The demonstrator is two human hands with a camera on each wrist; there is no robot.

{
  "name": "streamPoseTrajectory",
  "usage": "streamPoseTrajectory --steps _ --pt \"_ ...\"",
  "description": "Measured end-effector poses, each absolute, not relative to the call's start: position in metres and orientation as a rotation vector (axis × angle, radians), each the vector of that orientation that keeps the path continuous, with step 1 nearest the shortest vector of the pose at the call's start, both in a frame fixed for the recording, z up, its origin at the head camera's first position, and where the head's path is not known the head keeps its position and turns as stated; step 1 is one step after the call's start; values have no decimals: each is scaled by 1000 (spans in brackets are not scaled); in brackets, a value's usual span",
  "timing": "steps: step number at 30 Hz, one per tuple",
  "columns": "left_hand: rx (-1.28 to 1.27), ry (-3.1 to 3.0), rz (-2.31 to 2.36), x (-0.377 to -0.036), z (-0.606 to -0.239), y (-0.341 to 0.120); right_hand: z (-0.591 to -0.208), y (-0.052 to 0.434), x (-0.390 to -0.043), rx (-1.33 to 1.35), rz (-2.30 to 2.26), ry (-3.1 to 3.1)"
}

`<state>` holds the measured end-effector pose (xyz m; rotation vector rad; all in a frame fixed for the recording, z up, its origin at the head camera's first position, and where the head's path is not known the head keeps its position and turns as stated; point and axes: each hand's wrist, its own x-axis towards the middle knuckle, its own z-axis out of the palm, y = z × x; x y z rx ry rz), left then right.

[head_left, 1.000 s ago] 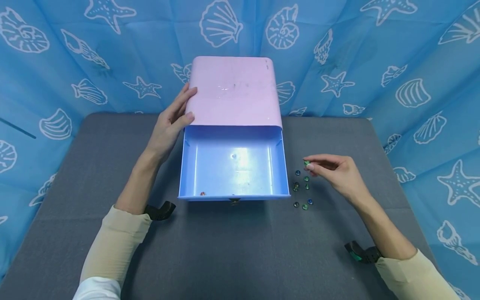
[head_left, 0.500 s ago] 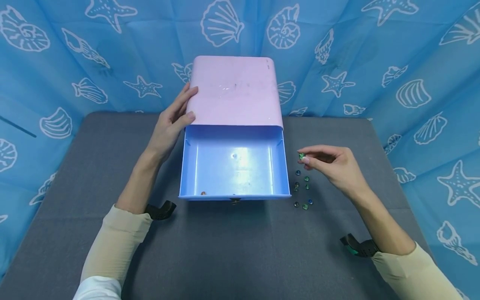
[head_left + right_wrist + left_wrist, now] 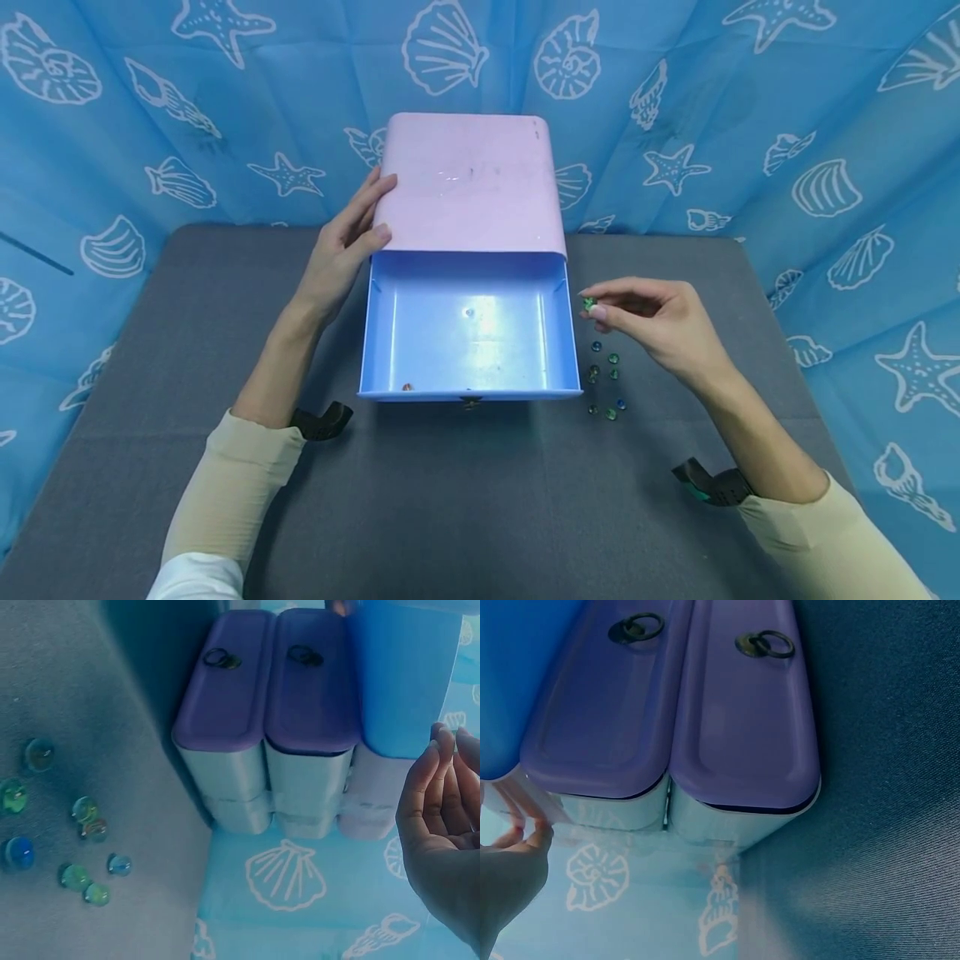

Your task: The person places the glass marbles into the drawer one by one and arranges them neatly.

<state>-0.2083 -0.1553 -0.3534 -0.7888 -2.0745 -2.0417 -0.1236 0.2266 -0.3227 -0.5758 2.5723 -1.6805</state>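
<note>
A pink drawer cabinet (image 3: 468,179) stands at the back of the grey table, its top blue drawer (image 3: 468,329) pulled out toward me. Inside the drawer lie a small red bead (image 3: 407,387) near the front left corner and a clear one (image 3: 468,313) mid-floor. My left hand (image 3: 341,246) rests with straight fingers against the cabinet's left side. My right hand (image 3: 648,321) pinches a green glass bead (image 3: 589,303) just right of the drawer's right wall. Several more glass beads (image 3: 606,379) (image 3: 75,825) lie on the table under that hand.
Two shut purple drawers with ring pulls (image 3: 765,645) (image 3: 221,658) sit below the open one. The grey table (image 3: 480,500) is ringed by a blue seashell-print curtain (image 3: 825,150). Black wrist straps (image 3: 322,419) (image 3: 708,485) sit on both forearms.
My right hand has lifted the green bead off the table and carried it up and left toward the open drawer. The left hand and cabinet have not moved.
</note>
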Motion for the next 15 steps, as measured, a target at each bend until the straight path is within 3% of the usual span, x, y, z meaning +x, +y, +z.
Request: streamPoseTrajectory --steps 15 --pt "-799 -2078 -2036 -209 -355 -156 -306 208 -127 -673 -1713 2535"
